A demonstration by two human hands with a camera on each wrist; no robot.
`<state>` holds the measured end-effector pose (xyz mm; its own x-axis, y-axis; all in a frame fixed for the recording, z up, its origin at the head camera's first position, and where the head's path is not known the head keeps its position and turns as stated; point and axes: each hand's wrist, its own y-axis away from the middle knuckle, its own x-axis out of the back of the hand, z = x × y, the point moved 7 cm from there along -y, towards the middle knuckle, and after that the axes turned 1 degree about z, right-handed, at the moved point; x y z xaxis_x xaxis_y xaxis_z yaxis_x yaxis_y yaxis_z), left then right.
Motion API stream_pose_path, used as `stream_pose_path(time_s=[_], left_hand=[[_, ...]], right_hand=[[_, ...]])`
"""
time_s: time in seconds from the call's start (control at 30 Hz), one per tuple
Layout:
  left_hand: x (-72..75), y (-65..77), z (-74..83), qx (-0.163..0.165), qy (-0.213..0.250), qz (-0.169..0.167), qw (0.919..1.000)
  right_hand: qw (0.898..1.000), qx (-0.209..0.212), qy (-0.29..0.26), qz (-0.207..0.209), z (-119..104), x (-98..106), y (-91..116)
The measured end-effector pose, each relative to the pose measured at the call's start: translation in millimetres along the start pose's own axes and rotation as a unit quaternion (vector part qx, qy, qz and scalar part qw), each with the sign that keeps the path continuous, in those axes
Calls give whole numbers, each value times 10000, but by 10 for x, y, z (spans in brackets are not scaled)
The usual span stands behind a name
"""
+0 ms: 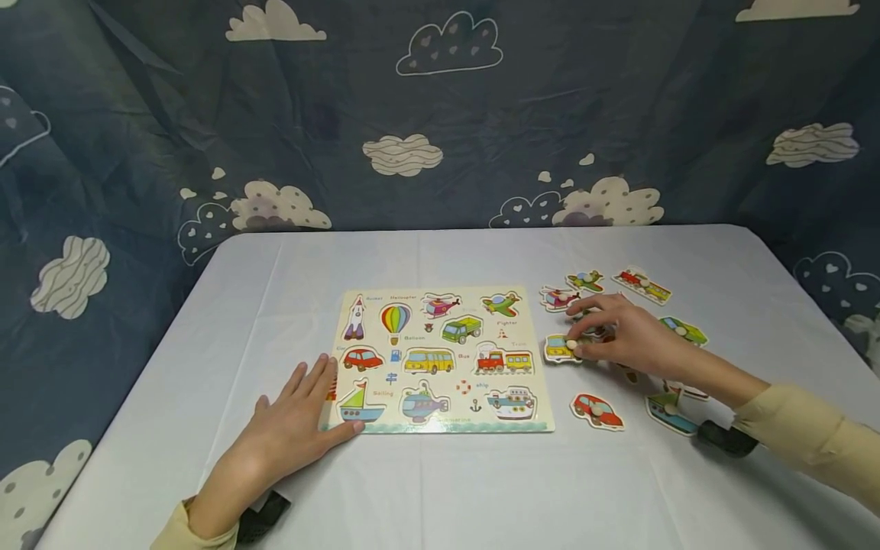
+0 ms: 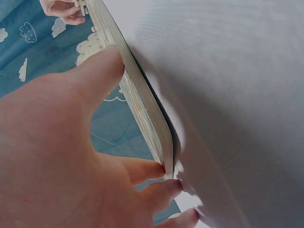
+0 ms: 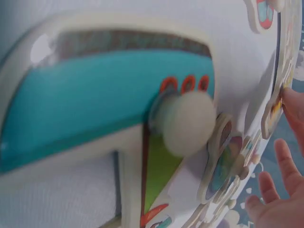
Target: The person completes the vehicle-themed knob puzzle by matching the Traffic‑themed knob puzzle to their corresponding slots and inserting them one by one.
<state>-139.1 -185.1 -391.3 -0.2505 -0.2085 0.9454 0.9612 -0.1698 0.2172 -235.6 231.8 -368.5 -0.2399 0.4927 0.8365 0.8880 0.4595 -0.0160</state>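
Observation:
A wooden puzzle board [image 1: 543, 401] printed with vehicles lies flat on the white table. My left hand [image 1: 292, 416] rests at its left edge, thumb on the lower-left corner and fingers extended; the left wrist view shows the thumb [image 2: 102, 71] against the board's side. Just right of the board, my right hand [image 1: 622, 332] pinches the knob of a yellow bus piece [image 1: 558, 350] between thumb and forefinger. Its other fingers partly cover pieces behind. In the right wrist view, the sailboat piece [image 3: 95, 90] looms close, and the right hand [image 3: 285, 204] shows at the edge.
Knobbed pieces lie around the right hand: a helicopter [image 1: 555, 298], a plane [image 1: 585, 281], a train [image 1: 642, 286], a green truck [image 1: 684, 331] and a red car [image 1: 596, 412]. The sailboat piece [image 1: 670, 416] is beneath the right forearm. A cloud-patterned curtain [image 1: 454, 114] hangs behind the table.

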Motion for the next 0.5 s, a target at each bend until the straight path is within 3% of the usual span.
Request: stream_pose_path(time_s=[0.5], left_hand=[[1,-16,-4,8,34,-39,10000]], right_hand=[[9995,118,-279,65,-199,22,-55]])
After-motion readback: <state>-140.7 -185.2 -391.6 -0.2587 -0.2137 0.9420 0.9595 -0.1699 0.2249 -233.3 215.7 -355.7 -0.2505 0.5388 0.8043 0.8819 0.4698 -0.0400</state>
